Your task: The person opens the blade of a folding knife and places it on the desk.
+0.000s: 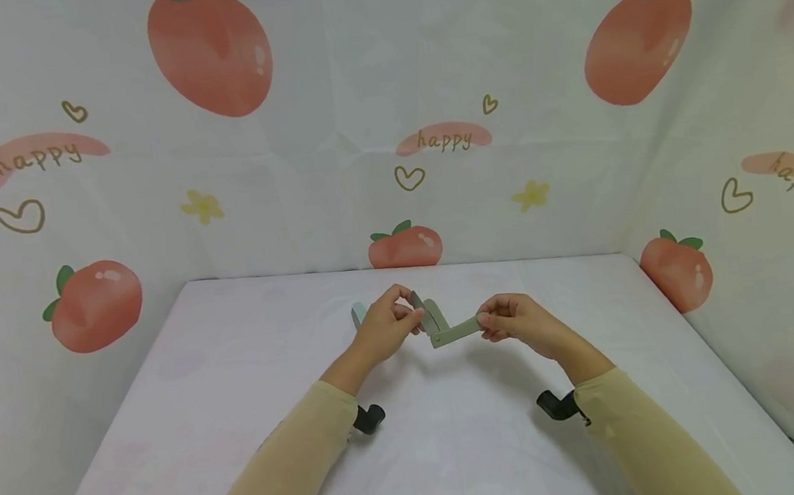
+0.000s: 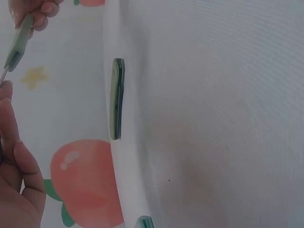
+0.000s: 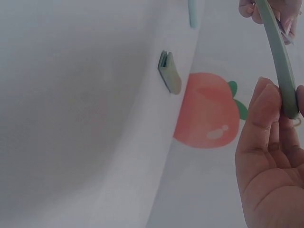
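Both hands hold a green-handled folding knife in the air, its blade partly swung out of the handle. My left hand pinches the grey blade. The end of the handle is between the thumb and fingers of my right hand. Behind the held knife lies a second green folding knife, folded, on the table; in the head view the held one overlaps it. A pale teal folded piece lies beyond my left hand, partly hidden by it.
The white-covered table reaches back to a cloth wall printed with fruit, hearts and flowers. Cloth also rises at both sides. A black camera mount sticks out from the left wrist, and another mount from the right.
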`<action>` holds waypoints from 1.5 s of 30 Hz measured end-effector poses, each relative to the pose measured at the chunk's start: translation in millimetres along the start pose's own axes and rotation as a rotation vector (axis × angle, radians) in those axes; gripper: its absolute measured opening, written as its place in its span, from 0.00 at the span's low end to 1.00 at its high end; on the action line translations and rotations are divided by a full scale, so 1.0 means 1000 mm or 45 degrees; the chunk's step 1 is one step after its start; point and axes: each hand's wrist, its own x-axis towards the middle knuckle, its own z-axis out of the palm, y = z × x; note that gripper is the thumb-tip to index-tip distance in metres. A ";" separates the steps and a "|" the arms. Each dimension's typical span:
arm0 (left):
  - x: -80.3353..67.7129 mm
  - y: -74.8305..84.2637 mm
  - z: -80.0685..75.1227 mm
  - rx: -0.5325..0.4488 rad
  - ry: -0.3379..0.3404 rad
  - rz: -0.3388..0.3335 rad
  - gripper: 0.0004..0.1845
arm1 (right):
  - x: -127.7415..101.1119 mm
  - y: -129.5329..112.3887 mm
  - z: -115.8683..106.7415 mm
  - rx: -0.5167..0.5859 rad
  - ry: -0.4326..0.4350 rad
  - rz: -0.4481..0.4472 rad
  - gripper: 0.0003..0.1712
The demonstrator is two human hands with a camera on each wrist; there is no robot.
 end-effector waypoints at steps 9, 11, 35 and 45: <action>0.005 -0.002 -0.003 -0.107 0.006 0.041 0.06 | 0.000 -0.006 -0.002 -0.083 -0.006 0.016 0.14; 0.005 -0.002 -0.003 -0.119 -0.001 0.046 0.06 | 0.000 -0.007 -0.002 -0.086 -0.001 0.020 0.14; 0.011 0.005 0.005 -0.446 0.394 -0.106 0.10 | 0.007 -0.004 0.004 0.296 0.467 -0.014 0.12; 0.009 0.009 0.019 -0.773 0.551 -0.222 0.10 | 0.011 -0.008 0.010 0.535 0.565 -0.024 0.06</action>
